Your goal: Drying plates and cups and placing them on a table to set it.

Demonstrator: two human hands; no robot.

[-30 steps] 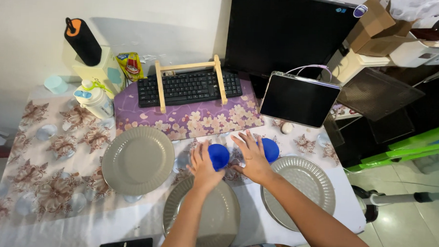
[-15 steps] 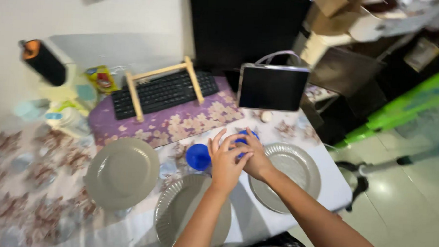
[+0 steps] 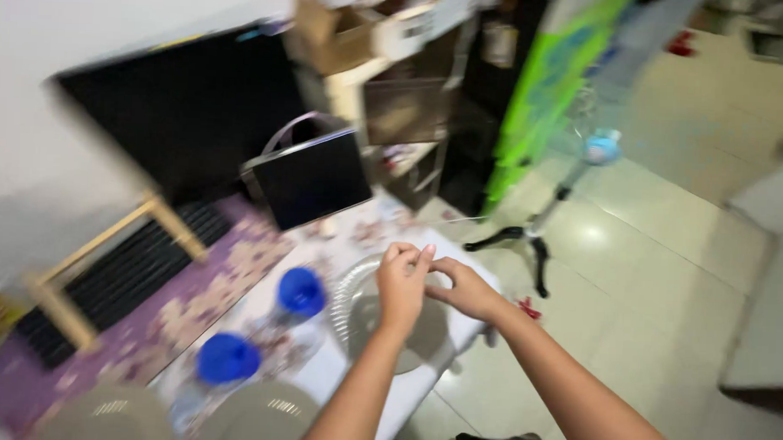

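Observation:
My left hand [image 3: 402, 285] and my right hand [image 3: 465, 292] are raised together over a grey ribbed plate [image 3: 362, 319] at the table's right end. Their fingertips touch and the fingers are curled in. No object shows between them, though the view is blurred. Left of the hands stand two clear containers with blue tops, one close by [image 3: 302, 292] and one nearer the front [image 3: 228, 359]. Neither hand touches them.
A dark tablet [image 3: 310, 178] leans behind the plate, with a black monitor [image 3: 178, 108], a keyboard and a wooden stand [image 3: 95, 262] to the left. Two more grey plates [image 3: 259, 415] lie at the bottom left. A fan stand [image 3: 539, 221] is on the tiled floor to the right.
The view has swung sharply to the right and blurred. Both hands have lifted off the blue-topped container and now meet above the right plate.

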